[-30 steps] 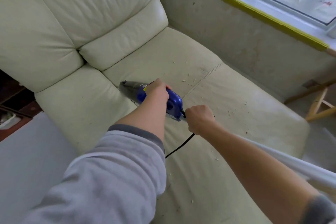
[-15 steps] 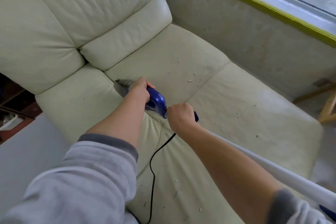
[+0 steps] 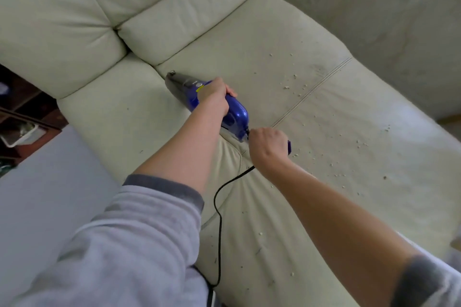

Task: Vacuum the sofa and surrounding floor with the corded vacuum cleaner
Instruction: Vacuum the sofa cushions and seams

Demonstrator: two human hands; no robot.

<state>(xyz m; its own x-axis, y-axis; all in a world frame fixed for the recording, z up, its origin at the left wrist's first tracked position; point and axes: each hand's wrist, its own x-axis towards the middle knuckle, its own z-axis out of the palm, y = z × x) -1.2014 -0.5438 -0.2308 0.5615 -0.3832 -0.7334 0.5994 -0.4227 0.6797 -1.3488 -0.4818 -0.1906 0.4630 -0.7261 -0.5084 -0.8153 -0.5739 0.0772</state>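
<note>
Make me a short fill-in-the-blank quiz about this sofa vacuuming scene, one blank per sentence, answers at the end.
1. The left hand grips the handheld vacuum cleaner, whose plastic body is ____.
2. The right hand grips the vacuum's rear end, where the thin ____ power cord leaves it.
3. The vacuum's nozzle points toward the sofa's ____ cushions.
4. Most pale crumbs lie to the ____ of the vacuum on the cream leather sofa seat.

Answers: blue; black; back; right

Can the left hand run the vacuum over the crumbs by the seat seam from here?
Probably yes: the left hand grips the vacuum, and only bare cushion lies between it and the crumbs.
</note>
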